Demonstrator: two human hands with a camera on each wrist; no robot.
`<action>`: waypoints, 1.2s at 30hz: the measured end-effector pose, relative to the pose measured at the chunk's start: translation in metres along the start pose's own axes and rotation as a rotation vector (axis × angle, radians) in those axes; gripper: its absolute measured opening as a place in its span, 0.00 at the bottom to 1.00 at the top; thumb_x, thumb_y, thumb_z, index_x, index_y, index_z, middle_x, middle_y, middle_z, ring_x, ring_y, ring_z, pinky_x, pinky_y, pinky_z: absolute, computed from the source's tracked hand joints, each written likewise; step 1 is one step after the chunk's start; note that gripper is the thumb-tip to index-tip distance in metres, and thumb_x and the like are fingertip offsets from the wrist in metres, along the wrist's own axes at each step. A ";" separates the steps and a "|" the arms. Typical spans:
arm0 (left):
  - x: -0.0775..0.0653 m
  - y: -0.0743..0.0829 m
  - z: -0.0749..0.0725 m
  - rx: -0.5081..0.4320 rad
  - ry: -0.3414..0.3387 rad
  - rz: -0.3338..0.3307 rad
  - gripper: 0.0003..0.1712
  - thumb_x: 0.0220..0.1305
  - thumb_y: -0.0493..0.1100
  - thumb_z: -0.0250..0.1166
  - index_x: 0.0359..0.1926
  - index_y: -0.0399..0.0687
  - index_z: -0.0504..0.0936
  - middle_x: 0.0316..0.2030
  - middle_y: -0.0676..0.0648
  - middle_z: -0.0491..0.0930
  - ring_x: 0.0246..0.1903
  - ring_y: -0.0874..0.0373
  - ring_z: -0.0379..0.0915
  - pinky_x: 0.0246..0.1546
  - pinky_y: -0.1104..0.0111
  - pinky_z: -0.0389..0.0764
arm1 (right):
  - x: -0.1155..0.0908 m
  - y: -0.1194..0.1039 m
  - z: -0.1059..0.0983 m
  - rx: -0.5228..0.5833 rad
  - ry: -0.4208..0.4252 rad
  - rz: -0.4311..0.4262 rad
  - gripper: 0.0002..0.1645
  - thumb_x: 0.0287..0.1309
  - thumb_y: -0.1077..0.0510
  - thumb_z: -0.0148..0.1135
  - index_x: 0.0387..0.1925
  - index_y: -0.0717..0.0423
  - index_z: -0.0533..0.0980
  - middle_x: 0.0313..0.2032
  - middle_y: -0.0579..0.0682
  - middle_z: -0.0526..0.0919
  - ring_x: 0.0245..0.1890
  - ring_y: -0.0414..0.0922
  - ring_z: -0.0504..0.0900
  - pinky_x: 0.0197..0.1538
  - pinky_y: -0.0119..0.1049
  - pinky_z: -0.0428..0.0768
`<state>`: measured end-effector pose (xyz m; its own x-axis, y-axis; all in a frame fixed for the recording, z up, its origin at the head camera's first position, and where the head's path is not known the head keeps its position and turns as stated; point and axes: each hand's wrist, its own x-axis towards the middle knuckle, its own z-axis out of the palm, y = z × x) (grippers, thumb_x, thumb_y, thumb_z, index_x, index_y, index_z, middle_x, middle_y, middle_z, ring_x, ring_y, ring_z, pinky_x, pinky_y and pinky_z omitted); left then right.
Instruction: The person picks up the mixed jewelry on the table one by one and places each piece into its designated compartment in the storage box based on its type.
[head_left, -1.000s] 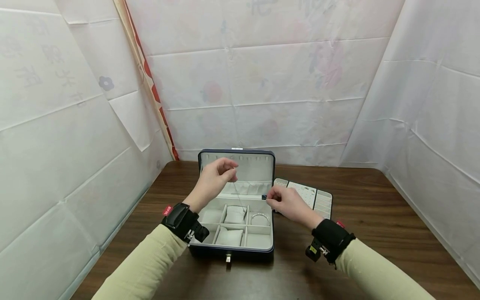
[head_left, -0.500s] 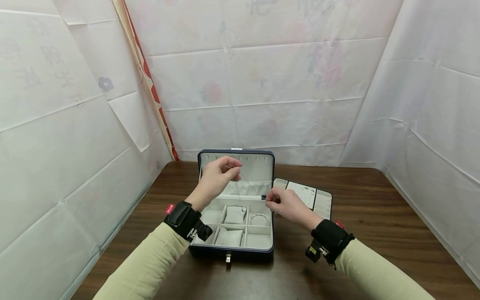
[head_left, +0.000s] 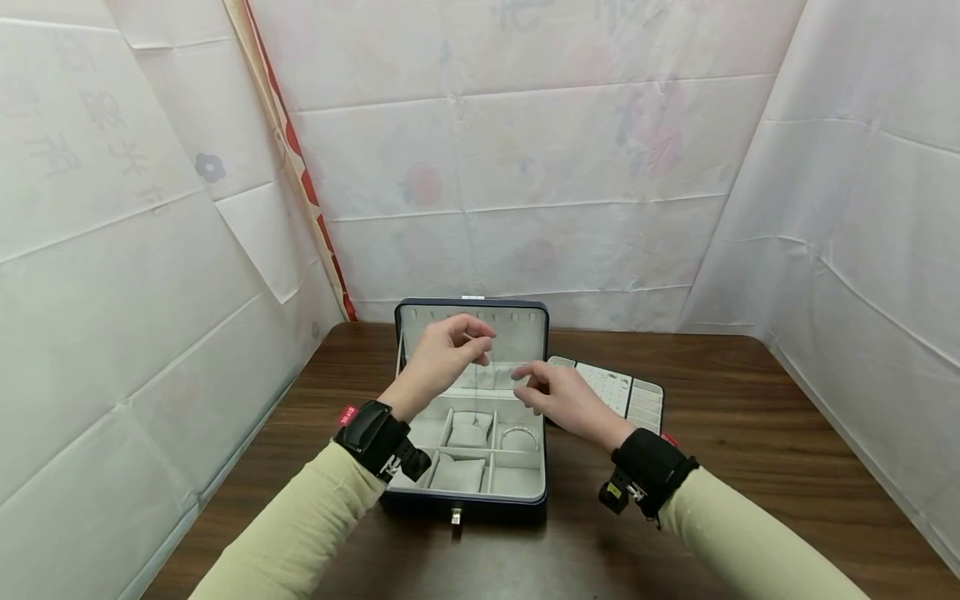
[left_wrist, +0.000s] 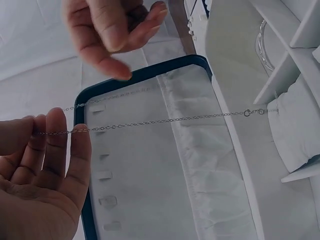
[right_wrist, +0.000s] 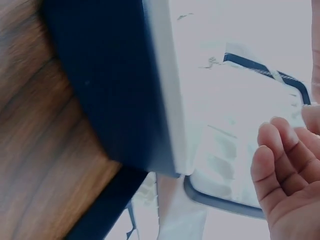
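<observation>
Nearest are two pale yellow sleeves (head_left: 292,525), each ending in one of two black wrist bands (head_left: 651,467). Beyond them, the left hand (head_left: 441,357) is partly closed, its thumb pinching a thin silver chain (left_wrist: 155,121) against the fingers; the right hand (head_left: 564,400), just beside it, has thumb and forefinger spread apart, the other fingers loosely bent, and grips nothing. The one chain hangs over the box, its long axis close to upright in the head view, running down from the left fingertips; its ringed lower end points at the farther cushion, and whether they touch I cannot tell. Below is one dark blue box (head_left: 495,507), open, its single latch (head_left: 456,517) facing the person. It has six compartments, in two rows of three. Two white cushions show: the nearer cushion (head_left: 459,475) in the front middle compartment, the farther cushion (head_left: 470,430) in the back middle one. One bracelet (left_wrist: 260,47) is in the back right compartment. Right of the box, one divided tray (head_left: 609,385) lies slanted on the brown table (head_left: 712,383). Farther off, the lid (head_left: 525,333) stands raised before white sheeting (head_left: 592,167).
</observation>
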<state>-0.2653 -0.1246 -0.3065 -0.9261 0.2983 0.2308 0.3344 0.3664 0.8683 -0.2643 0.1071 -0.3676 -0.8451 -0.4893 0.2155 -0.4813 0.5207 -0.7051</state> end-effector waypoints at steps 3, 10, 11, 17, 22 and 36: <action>0.001 0.001 0.002 0.010 -0.002 0.016 0.08 0.74 0.43 0.63 0.49 0.52 0.84 0.37 0.43 0.84 0.40 0.47 0.83 0.48 0.56 0.79 | 0.003 -0.007 -0.001 0.014 0.009 0.002 0.23 0.73 0.54 0.60 0.65 0.55 0.75 0.26 0.42 0.81 0.29 0.45 0.83 0.35 0.38 0.79; 0.004 0.006 0.010 0.005 -0.020 0.040 0.07 0.73 0.43 0.64 0.48 0.52 0.85 0.35 0.45 0.84 0.37 0.50 0.82 0.45 0.58 0.78 | 0.008 -0.015 -0.001 0.201 -0.004 0.066 0.26 0.72 0.47 0.61 0.68 0.46 0.74 0.31 0.47 0.83 0.32 0.45 0.83 0.40 0.44 0.82; 0.005 0.007 0.011 0.006 -0.023 0.041 0.06 0.73 0.44 0.64 0.47 0.53 0.85 0.35 0.44 0.85 0.37 0.50 0.82 0.45 0.59 0.78 | 0.008 -0.015 -0.002 0.242 -0.003 0.084 0.26 0.72 0.46 0.61 0.67 0.45 0.74 0.32 0.48 0.84 0.33 0.47 0.83 0.41 0.45 0.82; 0.009 0.009 0.015 0.011 -0.032 0.059 0.07 0.73 0.43 0.64 0.48 0.52 0.85 0.36 0.45 0.84 0.36 0.48 0.82 0.41 0.60 0.78 | 0.010 -0.015 -0.007 0.382 0.031 0.139 0.19 0.71 0.47 0.62 0.57 0.51 0.82 0.39 0.55 0.83 0.37 0.50 0.83 0.47 0.52 0.82; 0.010 0.008 0.014 0.004 -0.025 0.055 0.07 0.73 0.42 0.64 0.48 0.52 0.85 0.36 0.48 0.83 0.35 0.47 0.81 0.41 0.60 0.76 | 0.008 -0.012 -0.013 0.384 0.071 0.148 0.15 0.72 0.48 0.62 0.50 0.52 0.84 0.39 0.54 0.83 0.38 0.52 0.82 0.50 0.57 0.81; 0.016 -0.006 0.018 0.005 -0.001 -0.032 0.11 0.74 0.43 0.62 0.51 0.46 0.84 0.41 0.41 0.82 0.36 0.43 0.81 0.37 0.62 0.75 | 0.012 -0.003 -0.030 0.322 0.184 0.133 0.23 0.74 0.43 0.58 0.52 0.58 0.81 0.43 0.61 0.83 0.41 0.55 0.77 0.46 0.45 0.73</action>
<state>-0.2787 -0.1061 -0.3166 -0.9364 0.2869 0.2022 0.3050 0.3799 0.8733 -0.2800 0.1205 -0.3426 -0.9369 -0.2835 0.2045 -0.2916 0.3113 -0.9045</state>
